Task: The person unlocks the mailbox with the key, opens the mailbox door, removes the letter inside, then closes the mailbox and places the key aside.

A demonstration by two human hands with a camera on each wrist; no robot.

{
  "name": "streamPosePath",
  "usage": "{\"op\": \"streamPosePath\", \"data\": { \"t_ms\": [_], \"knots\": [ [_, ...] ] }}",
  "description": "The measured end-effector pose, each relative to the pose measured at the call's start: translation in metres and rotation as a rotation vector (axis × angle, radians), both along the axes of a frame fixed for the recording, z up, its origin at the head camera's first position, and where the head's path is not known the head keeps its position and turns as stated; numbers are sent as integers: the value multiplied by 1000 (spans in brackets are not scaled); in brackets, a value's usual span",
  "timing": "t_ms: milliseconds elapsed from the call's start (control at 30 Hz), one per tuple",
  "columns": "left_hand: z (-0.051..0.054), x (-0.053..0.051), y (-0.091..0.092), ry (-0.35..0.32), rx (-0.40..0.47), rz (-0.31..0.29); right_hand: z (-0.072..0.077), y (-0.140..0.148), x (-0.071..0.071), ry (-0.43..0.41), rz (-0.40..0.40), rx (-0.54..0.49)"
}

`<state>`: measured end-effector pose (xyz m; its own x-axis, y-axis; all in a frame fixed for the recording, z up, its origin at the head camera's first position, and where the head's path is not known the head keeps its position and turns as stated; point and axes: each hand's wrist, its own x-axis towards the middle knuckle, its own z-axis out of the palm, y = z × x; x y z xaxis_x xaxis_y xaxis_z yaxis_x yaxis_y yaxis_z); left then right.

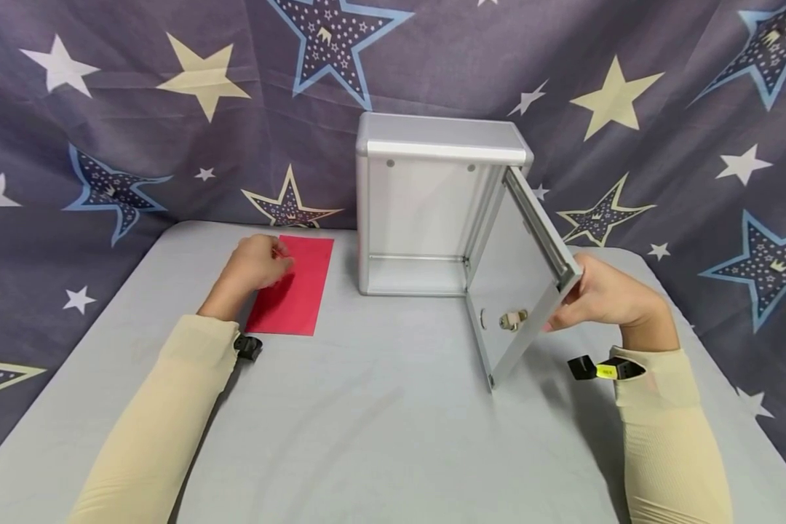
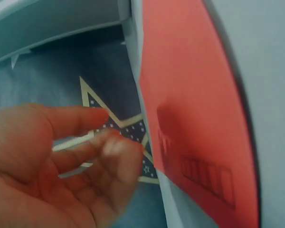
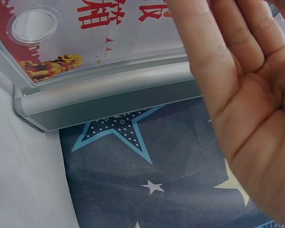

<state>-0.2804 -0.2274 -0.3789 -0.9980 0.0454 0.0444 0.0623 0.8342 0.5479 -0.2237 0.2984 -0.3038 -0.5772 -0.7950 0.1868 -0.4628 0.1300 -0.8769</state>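
On the left of the table, a flat red envelope [image 1: 301,291] with a printed row of small boxes lies flat. My left hand [image 1: 258,260] is over its left edge with loosely bent fingers; in the left wrist view the fingertips [image 2: 126,147] hold nothing and stand apart from the envelope. A silver metal box [image 1: 419,218] stands upright at the back, its door [image 1: 511,276] swung out to the right. Beside the door's free edge is my right hand [image 1: 605,291], its fingertips partly hidden behind the frame. The right wrist view shows the thumb extended near the door's printed outer face [image 3: 128,33].
A lock [image 1: 513,320] sits on the inner face of the door. The box's inside back wall [image 1: 426,207] is visible. Star-patterned cloth [image 1: 445,58] hangs behind the grey-covered table [image 1: 367,422].
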Motion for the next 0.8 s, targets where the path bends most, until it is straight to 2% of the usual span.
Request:
{"op": "streamPosePath", "data": {
  "t_ms": [133, 233, 400, 600, 667, 800],
  "knots": [
    [1, -1, 12, 102, 90, -118, 0, -1, 0, -5, 3, -7],
    [1, -1, 23, 137, 174, -174, 0, -1, 0, -11, 2, -9],
    [-2, 1, 40, 131, 334, -188, -1, -2, 0, -27, 15, -21],
    [-9, 0, 53, 39, 610, -214, -1, -4, 1, -39, 30, -30],
    [-10, 1, 57, 36, 649, -211, -1, -4, 1, -33, 27, -27],
    [-8, 4, 62, 57, 666, -204, -1, -4, 1, -24, 16, -17]
  ]
}}
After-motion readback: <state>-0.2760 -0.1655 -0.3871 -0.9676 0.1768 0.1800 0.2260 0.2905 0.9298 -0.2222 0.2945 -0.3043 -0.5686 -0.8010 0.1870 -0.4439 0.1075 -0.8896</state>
